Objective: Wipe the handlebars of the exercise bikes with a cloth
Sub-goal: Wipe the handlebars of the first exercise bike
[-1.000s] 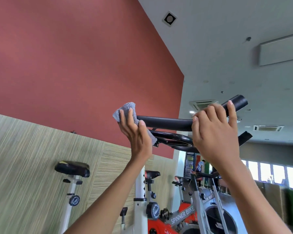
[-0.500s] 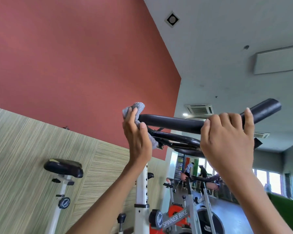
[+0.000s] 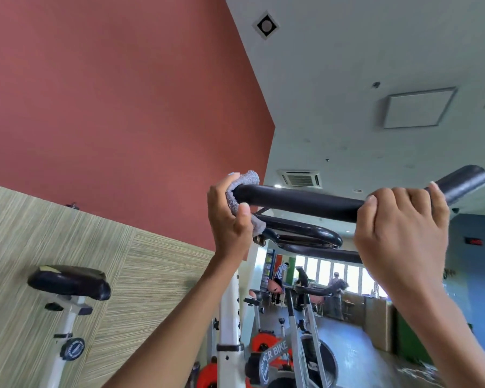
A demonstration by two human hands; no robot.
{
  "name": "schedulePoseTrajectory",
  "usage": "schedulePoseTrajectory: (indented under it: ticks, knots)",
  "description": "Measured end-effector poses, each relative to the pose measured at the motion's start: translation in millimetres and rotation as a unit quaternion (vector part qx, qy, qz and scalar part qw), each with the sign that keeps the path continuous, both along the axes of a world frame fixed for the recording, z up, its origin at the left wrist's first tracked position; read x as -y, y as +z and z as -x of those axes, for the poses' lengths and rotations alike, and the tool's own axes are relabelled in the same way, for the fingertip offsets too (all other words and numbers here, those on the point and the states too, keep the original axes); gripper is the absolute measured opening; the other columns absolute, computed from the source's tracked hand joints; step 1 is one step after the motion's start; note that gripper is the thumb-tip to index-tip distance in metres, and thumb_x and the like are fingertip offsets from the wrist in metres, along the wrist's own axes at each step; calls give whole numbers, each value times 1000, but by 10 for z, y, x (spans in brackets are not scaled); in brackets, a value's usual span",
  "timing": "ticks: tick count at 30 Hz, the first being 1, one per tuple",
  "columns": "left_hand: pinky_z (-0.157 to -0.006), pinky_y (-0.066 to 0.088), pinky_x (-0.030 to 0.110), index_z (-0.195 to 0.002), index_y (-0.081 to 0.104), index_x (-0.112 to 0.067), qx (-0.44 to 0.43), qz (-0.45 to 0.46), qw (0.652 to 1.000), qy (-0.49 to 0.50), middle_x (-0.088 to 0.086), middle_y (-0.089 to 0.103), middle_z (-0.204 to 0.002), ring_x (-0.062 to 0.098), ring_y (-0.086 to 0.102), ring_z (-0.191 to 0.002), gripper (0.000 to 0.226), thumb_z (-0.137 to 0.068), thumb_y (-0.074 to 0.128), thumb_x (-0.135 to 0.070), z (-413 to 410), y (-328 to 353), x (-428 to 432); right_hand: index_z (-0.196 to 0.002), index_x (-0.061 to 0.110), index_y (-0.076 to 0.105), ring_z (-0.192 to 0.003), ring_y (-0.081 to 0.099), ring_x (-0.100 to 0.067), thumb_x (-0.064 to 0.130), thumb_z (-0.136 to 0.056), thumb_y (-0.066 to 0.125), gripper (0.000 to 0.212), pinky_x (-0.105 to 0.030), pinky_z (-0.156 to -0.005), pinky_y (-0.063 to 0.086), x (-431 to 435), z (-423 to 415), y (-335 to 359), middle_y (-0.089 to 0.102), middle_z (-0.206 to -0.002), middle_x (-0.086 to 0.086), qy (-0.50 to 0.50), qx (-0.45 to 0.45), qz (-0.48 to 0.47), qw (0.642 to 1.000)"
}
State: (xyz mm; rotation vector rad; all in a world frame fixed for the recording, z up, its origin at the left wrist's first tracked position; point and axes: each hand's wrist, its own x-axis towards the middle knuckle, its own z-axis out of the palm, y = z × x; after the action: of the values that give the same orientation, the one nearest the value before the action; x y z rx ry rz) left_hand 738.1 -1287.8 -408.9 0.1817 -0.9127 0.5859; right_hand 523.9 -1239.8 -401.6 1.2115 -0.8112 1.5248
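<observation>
Head view, looking steeply upward. Black padded handlebar (image 3: 305, 201) crosses the middle of the frame, its right end angled up toward the grey ceiling (image 3: 347, 65). Left hand (image 3: 230, 217) grips the bar's left end through a grey terry cloth (image 3: 245, 179): the fingers curl over the top and the thumb presses the fabric against the bar, so the tip of the bar is wholly covered. A fold of the cloth hangs below the thumb, against the lower black loop (image 3: 305, 231) of the same handlebar.

Right hand (image 3: 401, 233) is bare, with its fingers curled over the top of the bar near the right end. Only its back shows and the palm side is hidden. It also conceals the bend of the bar and part of the lower loop.

White upright post (image 3: 228, 317) runs down behind the left forearm and is cut off by the bottom edge. Black saddle (image 3: 70, 281) of a neighbouring bike stands at left, before a wood-grain panel (image 3: 123, 275) and a red wall (image 3: 109, 107). Grey spinning bike (image 3: 275, 352) behind shows only partial lettering, "ER BIKE". Distant figures by the windows are too blurred to describe.
</observation>
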Motion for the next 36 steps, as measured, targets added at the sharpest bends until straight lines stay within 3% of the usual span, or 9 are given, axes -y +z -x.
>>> schedulePoseTrajectory:
  ticks: [5, 8, 11, 16, 20, 25, 28, 31, 36]
  knots:
    - [-90, 45, 39, -116, 54, -15, -26, 57, 998, 32, 3, 55, -112, 21, 54, -104, 51, -91, 32, -53, 193, 48, -36, -76, 4, 53, -90, 50, -36, 22, -96, 28, 36, -45, -112, 22, 25, -29, -1, 60, -80, -16, 1, 12, 8, 1000]
    - [-80, 52, 44, -107, 60, -15, -98, 30, 992, -79, 4, 63, -103, 23, 61, -93, 45, -85, 31, -42, 129, 109, 37, -77, 5, 53, -88, 50, -36, 22, -97, 28, 36, -45, -112, 23, 68, -31, -4, 58, -78, -15, 7, 20, 23, 1000]
    - [-73, 53, 50, -102, 59, -27, -92, 36, 989, -111, 12, 67, -96, 29, 64, -87, 46, -90, 28, -59, 72, 85, 88, -76, 6, 51, -87, 47, -35, 21, -97, 29, 34, -45, -111, 24, 80, -27, 2, 55, -77, -13, 18, 23, 33, 999]
    - [-71, 52, 51, -103, 63, -19, -41, 76, 995, -56, 13, 67, -93, 38, 64, -84, 84, -83, 16, -86, 141, 151, -1, -75, 6, 50, -88, 47, -34, 20, -96, 31, 32, -45, -111, 25, 105, -53, -9, 54, -76, -12, 31, 29, 45, 998]
    - [-68, 53, 52, -97, 62, -24, -41, 61, 994, -83, 16, 69, -87, 37, 67, -81, 72, -84, 23, -84, -19, 158, 86, -74, 6, 50, -87, 47, -34, 20, -96, 31, 32, -45, -110, 25, 113, -48, -1, 54, -75, -12, 41, 31, 52, 997]
    - [-74, 49, 38, -101, 60, -18, 14, 73, 996, 43, 3, 65, -93, 29, 63, -82, 70, -88, 25, -77, 47, 131, -49, -74, 6, 52, -87, 48, -34, 21, -96, 30, 35, -43, -111, 23, 147, -71, 4, 56, -75, -13, 45, 40, 60, 996]
    - [-63, 48, 25, -92, 60, -15, -17, 31, 997, -67, -3, 63, -80, 11, 61, -73, 40, -79, 36, -44, -43, 157, -12, -74, 5, 53, -87, 49, -35, 21, -96, 29, 36, -42, -112, 23, 140, -78, -5, 57, -76, -14, 51, 43, 56, 996]
    - [-66, 46, 14, -92, 56, -18, -7, 25, 994, -104, -10, 62, -83, -2, 59, -74, 36, -77, 36, -45, -40, 86, 9, -74, 5, 54, -86, 48, -35, 20, -96, 30, 35, -42, -111, 23, 137, -76, -14, 57, -76, -13, 48, 40, 58, 996]
    - [-77, 48, 34, -101, 59, -16, -4, 65, 997, 51, -8, 60, -97, 27, 61, -85, 65, -83, 39, -75, 85, 113, -74, -74, 6, 53, -87, 48, -34, 20, -95, 30, 34, -42, -112, 24, 148, -84, 10, 57, -76, -12, 54, 47, 58, 996]
